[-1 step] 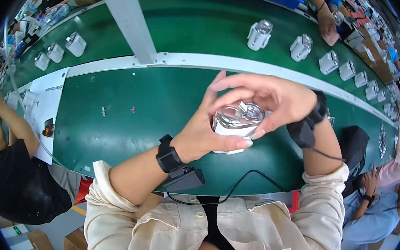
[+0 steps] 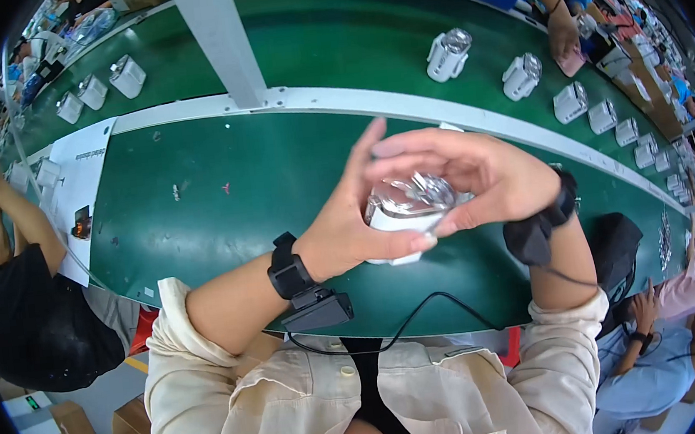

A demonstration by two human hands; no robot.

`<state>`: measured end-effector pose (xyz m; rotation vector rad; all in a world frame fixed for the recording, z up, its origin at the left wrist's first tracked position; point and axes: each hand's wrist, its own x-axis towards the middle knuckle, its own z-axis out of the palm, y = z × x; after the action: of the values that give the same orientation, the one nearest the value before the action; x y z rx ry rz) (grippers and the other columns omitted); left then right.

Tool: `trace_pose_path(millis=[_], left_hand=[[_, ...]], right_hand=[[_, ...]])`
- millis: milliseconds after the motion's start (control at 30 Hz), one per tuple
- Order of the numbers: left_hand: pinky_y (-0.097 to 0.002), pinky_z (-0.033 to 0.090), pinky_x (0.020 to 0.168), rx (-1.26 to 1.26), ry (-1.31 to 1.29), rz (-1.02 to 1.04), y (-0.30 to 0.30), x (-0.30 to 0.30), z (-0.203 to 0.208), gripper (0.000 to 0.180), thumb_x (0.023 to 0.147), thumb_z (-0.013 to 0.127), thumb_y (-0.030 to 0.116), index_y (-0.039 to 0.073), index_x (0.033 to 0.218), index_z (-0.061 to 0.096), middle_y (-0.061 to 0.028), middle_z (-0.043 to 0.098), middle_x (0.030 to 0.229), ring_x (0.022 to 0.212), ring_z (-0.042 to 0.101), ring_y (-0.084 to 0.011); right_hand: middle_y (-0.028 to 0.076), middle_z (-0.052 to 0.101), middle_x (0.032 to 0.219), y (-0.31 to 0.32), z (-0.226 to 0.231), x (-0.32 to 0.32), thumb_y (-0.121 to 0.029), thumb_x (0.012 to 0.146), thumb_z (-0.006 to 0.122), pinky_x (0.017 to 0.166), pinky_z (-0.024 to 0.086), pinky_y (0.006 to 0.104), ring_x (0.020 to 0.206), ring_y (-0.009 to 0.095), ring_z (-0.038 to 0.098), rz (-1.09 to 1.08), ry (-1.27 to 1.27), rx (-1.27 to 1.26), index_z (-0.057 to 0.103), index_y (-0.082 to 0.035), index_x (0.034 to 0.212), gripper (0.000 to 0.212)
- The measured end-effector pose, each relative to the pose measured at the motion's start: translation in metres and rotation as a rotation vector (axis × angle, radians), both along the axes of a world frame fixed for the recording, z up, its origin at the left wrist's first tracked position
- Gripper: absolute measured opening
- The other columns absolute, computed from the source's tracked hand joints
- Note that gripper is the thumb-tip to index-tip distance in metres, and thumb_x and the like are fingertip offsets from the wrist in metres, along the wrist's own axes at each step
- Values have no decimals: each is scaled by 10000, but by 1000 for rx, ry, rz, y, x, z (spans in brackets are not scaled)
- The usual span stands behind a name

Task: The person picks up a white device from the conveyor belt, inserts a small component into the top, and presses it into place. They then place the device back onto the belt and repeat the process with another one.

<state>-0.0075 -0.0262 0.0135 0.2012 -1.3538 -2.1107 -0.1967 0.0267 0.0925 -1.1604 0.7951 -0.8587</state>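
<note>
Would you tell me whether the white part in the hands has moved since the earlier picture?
No: the white part sits at the same spot below the white rail.

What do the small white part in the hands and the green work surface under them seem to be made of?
The white part, held between left hand and right hand, looks like matte white plastic below, with a shiny top, clear film or bright metal, judging by its glints; which one is unclear. The green surface looks like smooth rubbery belt material with a faint, even sheen.

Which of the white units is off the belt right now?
The white unit with the clear top, held between the left hand and right hand; the others sit on the green belt.
</note>
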Motion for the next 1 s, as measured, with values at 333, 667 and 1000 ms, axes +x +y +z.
trace_pose_path(millis=[333,667,1000], left_hand=[[-368,489,847,-969,-361,557,12,-7,-11,1044,617,871,147,-21,1439,249,-175,586,1088,996,581,-301],[-301,513,773,-1039,-300,505,15,-6,-14,1032,624,877,85,-28,1433,247,-133,570,1097,909,621,-202],[-302,505,793,-1015,-302,560,14,-7,-21,1016,630,861,53,-17,1434,245,-142,568,1108,926,611,-200]], right_hand=[[77,623,947,54,-25,25,-20,749,757,745,471,280,815,167,590,-764,849,-748,632,-11,1000,280],[88,632,814,54,-41,29,2,827,688,605,449,253,699,154,581,-808,300,-343,664,10,895,72],[115,629,764,49,-56,37,33,801,688,566,450,271,617,184,577,-950,785,-839,676,45,900,101]])
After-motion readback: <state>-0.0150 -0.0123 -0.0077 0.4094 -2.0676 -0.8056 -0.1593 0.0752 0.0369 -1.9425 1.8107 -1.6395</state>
